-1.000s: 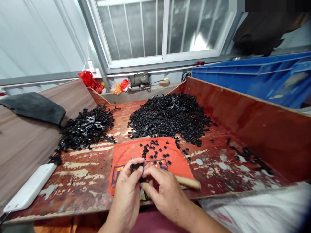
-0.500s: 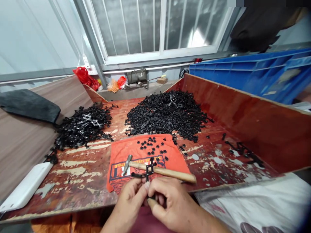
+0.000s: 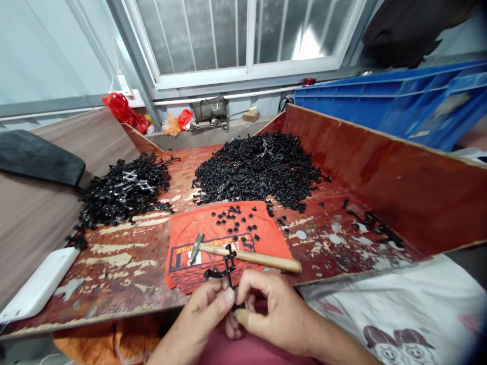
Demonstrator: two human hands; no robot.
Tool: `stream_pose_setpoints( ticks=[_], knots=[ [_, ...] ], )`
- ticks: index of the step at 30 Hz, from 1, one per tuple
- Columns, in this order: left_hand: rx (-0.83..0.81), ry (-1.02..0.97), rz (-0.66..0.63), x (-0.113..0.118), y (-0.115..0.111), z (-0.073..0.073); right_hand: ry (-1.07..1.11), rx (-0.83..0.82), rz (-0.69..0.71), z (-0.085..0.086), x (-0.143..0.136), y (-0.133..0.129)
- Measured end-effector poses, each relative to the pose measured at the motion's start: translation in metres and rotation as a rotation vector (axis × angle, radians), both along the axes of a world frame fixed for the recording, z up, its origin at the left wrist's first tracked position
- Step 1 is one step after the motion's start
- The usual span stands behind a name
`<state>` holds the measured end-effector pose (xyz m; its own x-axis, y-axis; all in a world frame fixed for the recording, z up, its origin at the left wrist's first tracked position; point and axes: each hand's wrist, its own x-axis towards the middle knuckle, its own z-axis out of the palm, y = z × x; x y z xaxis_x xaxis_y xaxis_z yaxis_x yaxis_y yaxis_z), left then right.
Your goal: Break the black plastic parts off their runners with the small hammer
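A jointed black linkage part (image 3: 229,262) sticks up from between my hands at the table's front edge. My left hand (image 3: 208,310) pinches its lower end between thumb and fingers. My right hand (image 3: 268,306) is closed at the same part's near end, thumb and bent fingers together; the grip point is partly hidden. Just beyond lies a hammer (image 3: 247,256) with a wooden handle, on an orange cloth (image 3: 182,228). Several small black round-headed pegs (image 3: 236,223) are scattered over the cloth.
A big heap of black parts (image 3: 254,172) covers the table's middle back, with a smaller heap of linkages (image 3: 125,190) at left. A white device (image 3: 40,286) lies front left. A red board (image 3: 361,177) walls the right side, beside a blue crate (image 3: 380,109).
My view has shifted slightly, so the table sits a little higher and further left. The linkage stands more upright between my hands, and my right hand's fingers have shifted along it.
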<state>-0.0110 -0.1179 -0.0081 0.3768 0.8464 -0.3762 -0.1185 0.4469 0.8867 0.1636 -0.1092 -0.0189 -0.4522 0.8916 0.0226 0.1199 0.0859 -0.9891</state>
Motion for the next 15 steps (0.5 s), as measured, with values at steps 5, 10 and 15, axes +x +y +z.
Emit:
stream_pose_setpoints(
  ticks=[5,10,15],
  knots=[
    [-0.105,-0.137,-0.100,-0.001,-0.008,-0.015,-0.106,0.148,0.067,-0.005,0.000,-0.012],
    [-0.157,-0.245,0.092,0.003,-0.014,-0.027,-0.143,0.192,0.028,-0.011,-0.003,-0.023],
    [-0.128,-0.225,0.035,0.004,-0.013,-0.023,-0.174,0.301,0.055,-0.008,-0.003,-0.025]
  ],
)
